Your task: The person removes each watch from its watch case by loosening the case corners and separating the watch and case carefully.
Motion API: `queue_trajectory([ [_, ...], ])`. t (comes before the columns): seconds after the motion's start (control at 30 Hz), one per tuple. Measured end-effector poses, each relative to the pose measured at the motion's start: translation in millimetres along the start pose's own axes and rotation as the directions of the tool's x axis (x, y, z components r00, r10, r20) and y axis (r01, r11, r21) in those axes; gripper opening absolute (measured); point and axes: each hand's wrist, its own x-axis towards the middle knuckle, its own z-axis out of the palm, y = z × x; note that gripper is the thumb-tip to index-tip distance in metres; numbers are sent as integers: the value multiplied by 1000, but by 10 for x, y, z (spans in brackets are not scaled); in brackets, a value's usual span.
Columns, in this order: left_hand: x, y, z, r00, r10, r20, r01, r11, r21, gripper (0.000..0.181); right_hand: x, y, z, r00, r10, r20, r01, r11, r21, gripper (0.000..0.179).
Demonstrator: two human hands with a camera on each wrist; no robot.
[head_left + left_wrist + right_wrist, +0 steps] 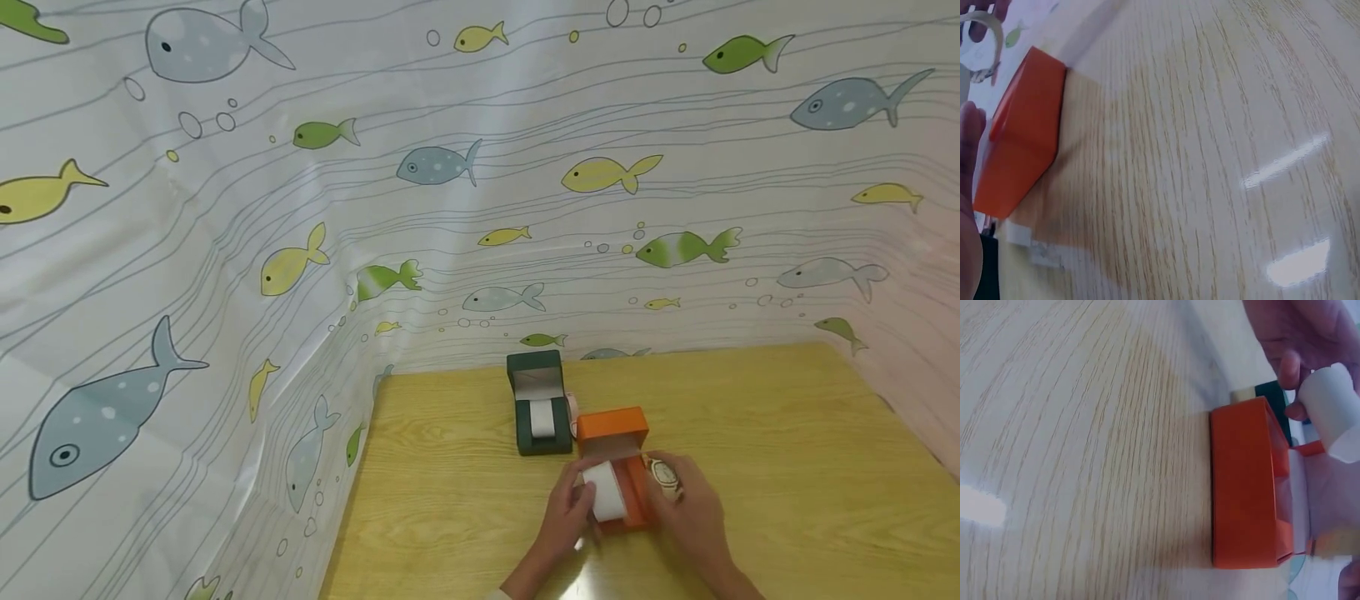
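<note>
An orange watch box (611,425) stands on the wooden table with its lid raised. My left hand (562,515) grips a white watch cushion (604,492); the right wrist view shows this cushion (1330,406) lifted out, above the open side of the box (1244,487). At the box's right side, my right hand (693,510) holds a wristwatch (664,473) with a pale dial and gold-toned band. The watch's looped band (996,44) shows at the corner of the left wrist view. Only a sliver of my right hand (1349,582) appears in the right wrist view.
A dark green watch box (535,362), lid up with a white cushion inside, stands behind and left of the orange one. A pink band-like thing (573,414) lies at its right side, partly hidden. A fish-patterned sheet (450,225) hangs around the table.
</note>
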Motion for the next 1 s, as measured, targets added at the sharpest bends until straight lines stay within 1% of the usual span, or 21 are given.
queue_trajectory([
  [0.07, 11, -7, 7, 1000, 20, -5, -20, 1000, 19, 33, 6, 15, -29, 996, 84, -9, -84, 996, 0, 33],
  [0.1, 17, -15, 11, 1000, 29, -7, -29, 999, 30, 31, 8, 26, -43, 991, 134, 4, -134, 991, -1, 31],
  [0.13, 23, -26, 17, 999, 41, -8, -41, 999, 30, 28, 11, 37, -57, 981, 192, 23, -192, 981, -2, 30],
  [0.17, 30, -36, 25, 998, 55, -11, -55, 998, 41, 26, 14, 51, -70, 968, 246, 54, -246, 969, -4, 31],
  [0.2, 38, -50, 33, 997, 76, -9, -76, 996, 49, 24, 17, 66, -83, 949, 301, 90, -302, 953, -5, 33],
  [0.27, 54, -68, 53, 995, 97, -11, -96, 993, 71, 22, 17, 104, -105, 907, 386, 168, -388, 921, -25, 40],
  [0.3, 62, -75, 65, 994, 108, -11, -107, 991, 77, 22, 14, 127, -113, 887, 413, 205, -414, 909, -41, 44],
  [0.37, 81, -76, 89, 994, 109, -8, -108, 991, 83, 23, -1, 171, -133, 858, 443, 261, -440, 895, -72, 47],
  [0.4, 90, -74, 102, 994, 107, -6, -106, 991, 81, 23, -12, 194, -141, 848, 448, 283, -444, 892, -82, 47],
  [0.43, 96, -63, 115, 996, 90, -11, -89, 993, 75, 21, -25, 216, -146, 842, 449, 300, -444, 891, -89, 46],
  [0.47, 105, -57, 126, 996, 87, -14, -86, 994, 70, 19, -38, 235, -151, 838, 447, 313, -442, 892, -93, 45],
  [0.53, 118, -38, 147, 998, 61, -25, -59, 997, 56, 14, -63, 265, -159, 830, 445, 337, -438, 893, -101, 42],
  [0.57, 122, -28, 155, 998, 47, -31, -45, 998, 52, 17, -72, 277, -159, 828, 444, 342, -436, 894, -103, 40],
  [0.67, 125, -14, 170, 999, 5, -41, -5, 1000, 22, 36, -96, 297, -160, 820, 445, 361, -434, 894, -114, 38],
  [0.73, 119, -10, 178, 999, -24, -36, 23, 1000, -8, 45, -111, 301, -162, 808, 452, 378, -437, 890, -131, 40],
  [0.8, 112, -15, 184, 999, -41, -32, 41, 999, -8, 51, -130, 301, -164, 794, 464, 394, -444, 884, -146, 41],
  [0.83, 110, -19, 187, 999, -45, -30, 45, 999, -1, 55, -140, 300, -164, 791, 466, 397, -444, 883, -152, 42],
  [0.9, 111, -36, 193, 999, -26, -29, 27, 998, 49, 64, -159, 297, -162, 791, 465, 397, -436, 884, -168, 43],
  [0.93, 114, -46, 194, 999, -8, -36, 12, 995, 102, 69, -167, 295, -161, 795, 461, 394, -430, 887, -170, 43],
  [0.97, 116, -56, 196, 999, 10, -48, -1, 984, 180, 72, -173, 295, -159, 804, 454, 384, -420, 891, -174, 43],
  [1.0, 118, -68, 199, 998, 30, -62, -12, 965, 263, 75, -178, 293, -159, 815, 443, 375, -407, 897, -175, 43],
])
